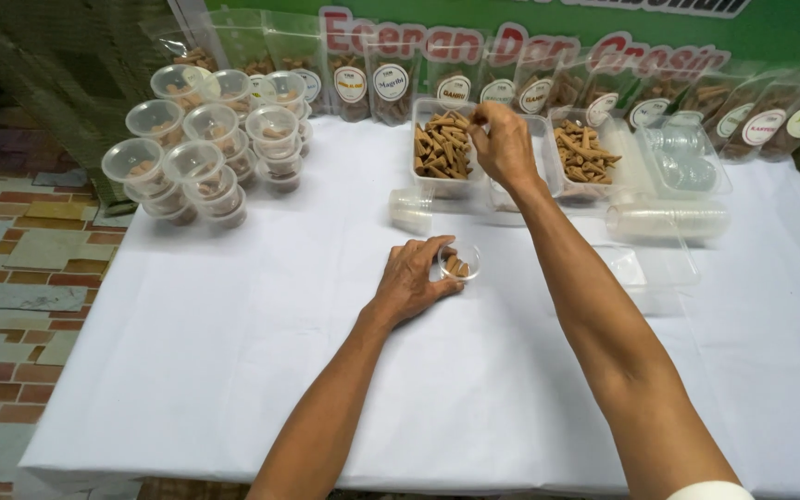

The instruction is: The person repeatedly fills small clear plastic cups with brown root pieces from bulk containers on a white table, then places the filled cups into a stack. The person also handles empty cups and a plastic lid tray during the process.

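My left hand rests on the white tablecloth and grips a small clear plastic cup with a few brown cone-shaped pieces inside. My right hand reaches over a clear rectangular tub full of the same brown cones, its fingertips pinched together at the tub's far right edge. Whether a cone sits between those fingers is hard to tell.
A second tub of cones stands right of my right hand. Stacked lidded cups fill the back left. Empty cup stacks and a tub of clear lids lie at right. Labelled pouches line the back.
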